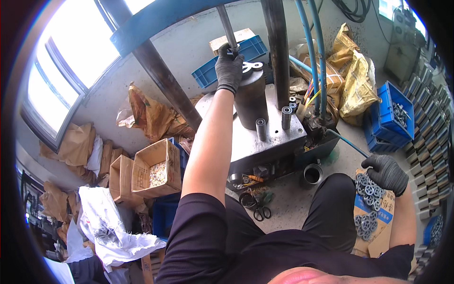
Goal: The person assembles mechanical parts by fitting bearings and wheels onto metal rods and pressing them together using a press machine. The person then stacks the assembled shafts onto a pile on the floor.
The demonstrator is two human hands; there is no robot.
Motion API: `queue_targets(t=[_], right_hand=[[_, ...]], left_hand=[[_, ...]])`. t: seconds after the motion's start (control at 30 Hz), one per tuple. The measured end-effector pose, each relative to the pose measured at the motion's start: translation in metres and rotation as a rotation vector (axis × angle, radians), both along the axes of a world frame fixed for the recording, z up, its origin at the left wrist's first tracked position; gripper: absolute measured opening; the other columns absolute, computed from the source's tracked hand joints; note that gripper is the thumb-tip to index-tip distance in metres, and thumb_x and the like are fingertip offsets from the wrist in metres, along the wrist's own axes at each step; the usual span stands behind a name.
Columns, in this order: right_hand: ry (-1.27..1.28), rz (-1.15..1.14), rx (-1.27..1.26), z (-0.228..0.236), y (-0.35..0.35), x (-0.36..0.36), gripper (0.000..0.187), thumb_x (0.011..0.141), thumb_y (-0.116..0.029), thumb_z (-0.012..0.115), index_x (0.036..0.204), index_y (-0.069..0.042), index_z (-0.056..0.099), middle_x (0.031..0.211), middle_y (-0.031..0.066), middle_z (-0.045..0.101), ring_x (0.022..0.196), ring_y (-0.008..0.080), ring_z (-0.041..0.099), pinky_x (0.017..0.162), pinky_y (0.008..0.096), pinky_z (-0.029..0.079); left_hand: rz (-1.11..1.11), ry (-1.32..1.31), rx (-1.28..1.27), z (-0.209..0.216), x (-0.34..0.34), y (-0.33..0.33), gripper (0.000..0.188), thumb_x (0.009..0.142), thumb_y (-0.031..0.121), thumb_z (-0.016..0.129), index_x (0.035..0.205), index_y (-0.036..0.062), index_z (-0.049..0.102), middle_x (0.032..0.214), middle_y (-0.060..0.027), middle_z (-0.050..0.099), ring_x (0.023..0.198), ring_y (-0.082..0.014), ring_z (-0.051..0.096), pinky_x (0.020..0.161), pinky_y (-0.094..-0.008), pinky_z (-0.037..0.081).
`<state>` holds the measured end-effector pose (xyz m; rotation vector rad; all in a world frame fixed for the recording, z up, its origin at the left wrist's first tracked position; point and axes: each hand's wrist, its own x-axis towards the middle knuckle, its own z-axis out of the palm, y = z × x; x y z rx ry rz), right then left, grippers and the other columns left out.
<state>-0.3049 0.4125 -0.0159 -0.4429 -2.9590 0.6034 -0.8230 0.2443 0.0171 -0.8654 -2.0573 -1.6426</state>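
Observation:
My left hand [229, 72], in a dark glove, reaches forward to the top of a thick dark metal cylinder [251, 102]. Its fingers are closed around something small at the lower end of a steel press rod [226, 26]; the fingers hide most of it. Right beside them, a pale metal piece with ring-shaped ends [253, 66] lies on the cylinder top. My right hand [388, 174], also gloved, is closed on the end of a blue lever [352, 145] at the right. Below that hand, grey spoked wheels [369, 191] are piled on a cardboard box [384, 232].
The cylinder stands on a steel press table [279, 135] between dark columns [275, 52]. Short tubular parts [261, 129] stand there. A metal cup [312, 175] and scissors [262, 213] are on the floor. Blue crates [395, 111] are right, cartons [156, 170] left.

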Motion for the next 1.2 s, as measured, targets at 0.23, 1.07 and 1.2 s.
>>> queue_targets(t=[0.23, 1.07, 1.2], right_hand=[[-0.230, 0.088, 0.145, -0.036, 0.003, 0.019, 0.025, 0.081, -0.013, 0.067, 0.102, -0.005, 0.076, 0.092, 0.0183, 0.073, 0.088, 0.0369, 0.072, 0.083, 0.0460, 0.057], [-0.192, 0.058, 0.001, -0.018, 0.033, -0.001, 0.029, 0.083, -0.012, 0.067, 0.110, -0.005, 0.075, 0.103, 0.0187, 0.073, 0.097, 0.0353, 0.071, 0.090, 0.0422, 0.056], [-0.293, 0.110, 0.062, -0.047, -0.002, 0.020, 0.026, 0.081, -0.015, 0.065, 0.103, -0.006, 0.076, 0.093, 0.0180, 0.073, 0.091, 0.0385, 0.070, 0.085, 0.0461, 0.056]], left_hand=[[-0.029, -0.050, 0.005, -0.002, -0.003, 0.002, 0.048, 0.088, 0.009, 0.074, 0.132, 0.0136, 0.056, 0.102, -0.0139, 0.075, 0.098, -0.0295, 0.074, 0.088, -0.0417, 0.057], [-0.063, -0.119, -0.078, -0.005, -0.015, 0.004, 0.030, 0.097, 0.020, 0.072, 0.118, 0.0024, 0.061, 0.095, -0.0116, 0.074, 0.084, -0.0180, 0.070, 0.076, -0.0331, 0.055], [-0.044, -0.102, -0.084, -0.010, -0.025, 0.007, 0.033, 0.094, 0.022, 0.075, 0.119, 0.0046, 0.061, 0.094, -0.0131, 0.074, 0.086, -0.0232, 0.071, 0.078, -0.0378, 0.055]])
